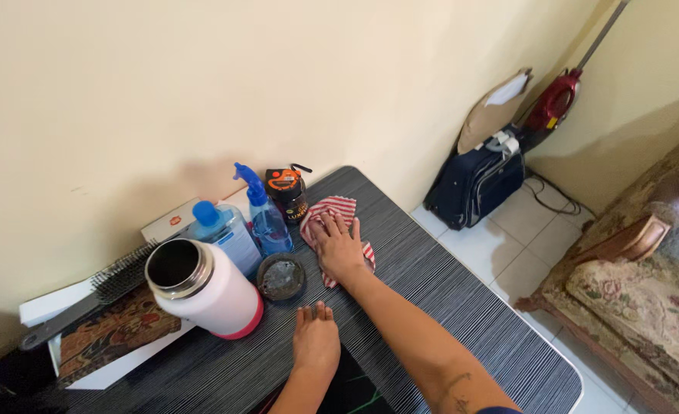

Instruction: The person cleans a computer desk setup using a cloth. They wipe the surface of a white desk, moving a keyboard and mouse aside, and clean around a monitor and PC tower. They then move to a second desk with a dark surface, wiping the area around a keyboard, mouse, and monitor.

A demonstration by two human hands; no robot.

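While my right hand [341, 247] presses flat on the red-and-white striped cloth [335, 217], fingers spread and palm down rather than gripping, the cloth sits bunched on the dark striped tabletop [462, 307], toward the back near the cream wall [201, 84]. My left hand [315, 341] lies open too, palm down on the table close to me, fingers together, holding nothing. Just left of the cloth there's a small round dark lid [281, 277], dusty on top, lying flat. Beside that stands a big white flask with a red base [205, 290], its mouth open and tilted toward me. Behind it I see a pale bottle with a blue cap [224, 234], a blue spray bottle [265, 217], and a black jar with an orange label [288, 192], which is just beside the cloth's far edge. Off to my left a black hairbrush [94, 295] rests on a patterned brown fabric [109, 333]. Down on the tiled floor [523, 238] a navy suitcase [476, 182] leans by the wall, a red vacuum [558, 100] behind it, and a floral sofa [646, 284] sits at right.
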